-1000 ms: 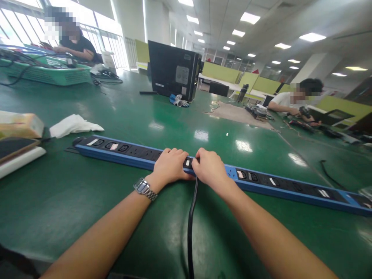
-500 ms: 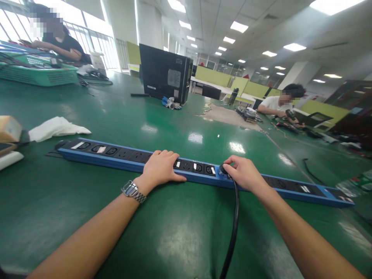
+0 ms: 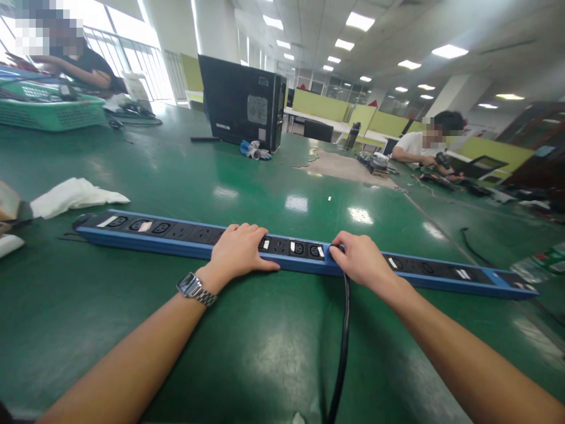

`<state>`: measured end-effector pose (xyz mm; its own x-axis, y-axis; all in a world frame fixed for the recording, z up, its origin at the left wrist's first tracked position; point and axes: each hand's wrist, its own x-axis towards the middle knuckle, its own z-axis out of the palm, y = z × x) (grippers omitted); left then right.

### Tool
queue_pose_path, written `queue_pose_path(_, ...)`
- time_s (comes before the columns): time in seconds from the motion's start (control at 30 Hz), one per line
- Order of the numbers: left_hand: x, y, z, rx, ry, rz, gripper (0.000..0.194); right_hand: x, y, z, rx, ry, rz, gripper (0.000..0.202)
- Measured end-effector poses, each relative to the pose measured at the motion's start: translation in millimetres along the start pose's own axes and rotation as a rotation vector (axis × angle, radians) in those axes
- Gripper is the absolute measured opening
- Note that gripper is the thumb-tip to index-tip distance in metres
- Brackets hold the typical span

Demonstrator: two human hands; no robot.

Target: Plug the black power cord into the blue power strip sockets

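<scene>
A long blue power strip (image 3: pixel 304 264) with black socket faces lies across the green table (image 3: pixel 185 176). My left hand (image 3: pixel 241 250) is over its middle, fingers on the far side and thumb along the near edge, gripping it. My right hand (image 3: pixel 359 256) pinches the black head of a thick black cable (image 3: pixel 344 330) at a blue section right of the middle. My fingers mostly cover that head, so I cannot tell how it sits against the strip. From there the cable runs down past the near edge of the view.
A black computer case (image 3: pixel 242 106) stands behind, with gloves (image 3: pixel 256 150) before it. White cloth (image 3: pixel 75 195) lies left, below a green basket (image 3: pixel 53 112). Plastic bottles (image 3: pixel 538 262) lie right. One person (image 3: pixel 75 65) sits far left, another (image 3: pixel 410 147) far right.
My right hand has shifted slightly left and up in the view, still on the cable's head, and the blue section shows less. The camera has turned a little; my left hand keeps its place.
</scene>
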<state>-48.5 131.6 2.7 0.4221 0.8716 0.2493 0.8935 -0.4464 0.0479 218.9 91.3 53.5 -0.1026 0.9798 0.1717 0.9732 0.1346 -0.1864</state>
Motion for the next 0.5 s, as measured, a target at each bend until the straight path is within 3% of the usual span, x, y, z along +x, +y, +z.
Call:
queue_pose_path(0.13, 0.2, -0.5, -0.8, 0.007, -0.002, 0.015, 0.075, -4.4, 16.8, -48.2, 0.239, 0.247, 0.092, 0.03)
queue_pose_path(0.17, 0.3, -0.6, -0.8, 0.009, 0.0, 0.017, 0.075, -6.5, 28.1, -59.6, 0.24, 0.277, 0.113, 0.033)
queue_pose_path(0.23, 0.6, -0.9, -0.7, 0.01, -0.003, 0.01, 0.076, -12.2, 57.0, -72.5, 0.167, 0.222, 0.122, 0.033)
queue_pose_path(0.37, 1.0, -1.7, 0.2, 0.003, -0.024, 0.002, 0.076, -26.8, 111.3, -56.4, 0.088, 0.026, 0.121, 0.032)
queue_pose_path(0.5, 1.5, -1.7, -0.1, 0.002, -0.025, 0.001, 0.077, -35.1, 125.3, -27.7, 0.134, -0.013, 0.117, 0.037)
